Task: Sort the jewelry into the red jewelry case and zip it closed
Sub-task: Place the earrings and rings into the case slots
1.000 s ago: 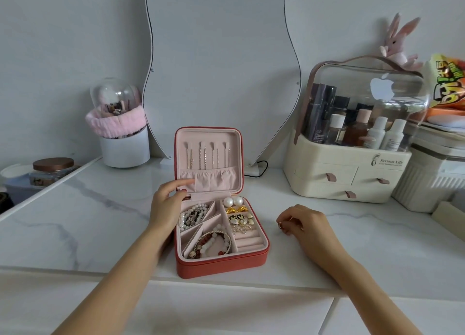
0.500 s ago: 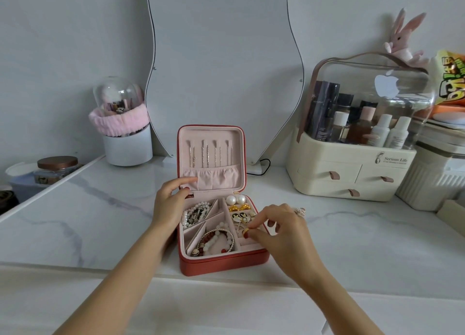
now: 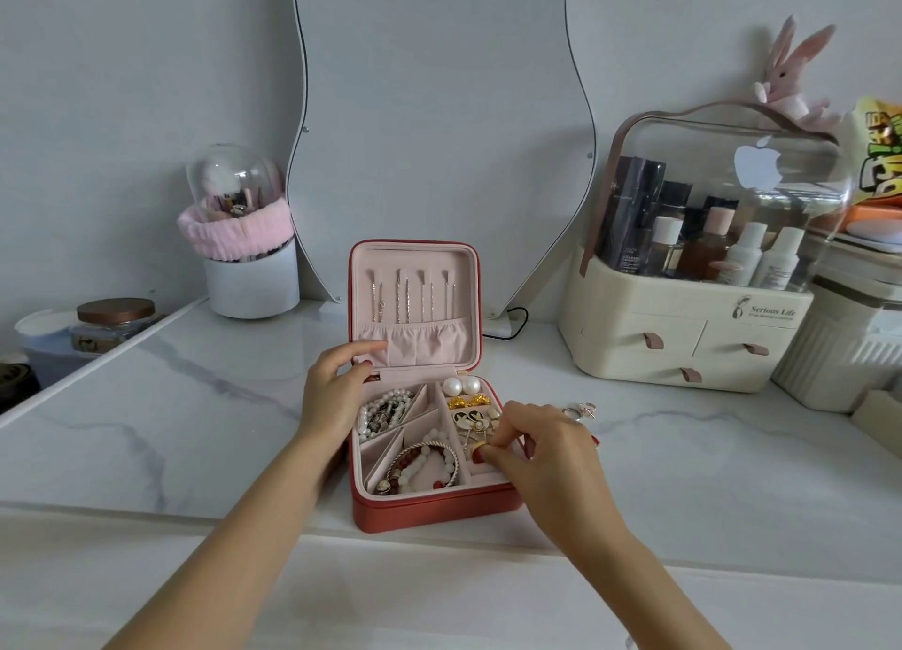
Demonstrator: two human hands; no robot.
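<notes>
The red jewelry case (image 3: 434, 513) stands open on the marble top, its pink lid (image 3: 415, 303) upright with several thin necklaces hanging inside. Its tray holds pearl bracelets (image 3: 385, 410), a beaded bangle set (image 3: 424, 466), pearl and gold earrings (image 3: 463, 393). My left hand (image 3: 334, 391) rests on the case's left rim at the hinge, fingers spread and touching the lid pocket. My right hand (image 3: 542, 449) is over the tray's right side, pinching a gold ring (image 3: 479, 449) above the ring rolls. Two loose rings (image 3: 581, 411) lie on the marble just right of the case.
A wavy mirror (image 3: 439, 112) leans on the wall behind the case. A cream cosmetics organizer (image 3: 683, 327) with a clear dome stands at the right, a white brush cup (image 3: 251, 278) with a pink band at the left, and a lidded jar (image 3: 114, 317) at far left.
My right hand moved left from the marble onto the case's right compartments and now pinches a gold ring there. My left hand stayed at the lid hinge.
</notes>
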